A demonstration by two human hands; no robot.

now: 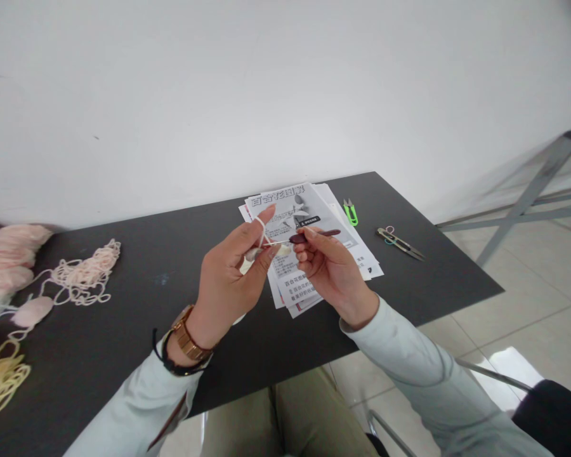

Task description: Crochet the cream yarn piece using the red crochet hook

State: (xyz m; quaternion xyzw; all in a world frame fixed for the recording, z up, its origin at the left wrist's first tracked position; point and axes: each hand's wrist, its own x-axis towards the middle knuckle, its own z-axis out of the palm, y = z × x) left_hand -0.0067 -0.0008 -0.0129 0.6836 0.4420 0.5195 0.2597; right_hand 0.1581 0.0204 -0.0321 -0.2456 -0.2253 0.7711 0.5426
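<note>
At mid-view, our right grip (pixel 330 270) is clamped on the crochet hook (pixel 297 238), its tip toward nine o'clock at the pale yarn (pixel 262 230) pinched in our left grip (pixel 232 266); we seem mid-stitch, the next move calling for even tension.

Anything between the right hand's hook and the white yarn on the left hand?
Nothing visible. The right hand holds the hook, its shaft reaching the left hand's fingertips, by the white yarn. Tip contact is too small to tell.
</note>
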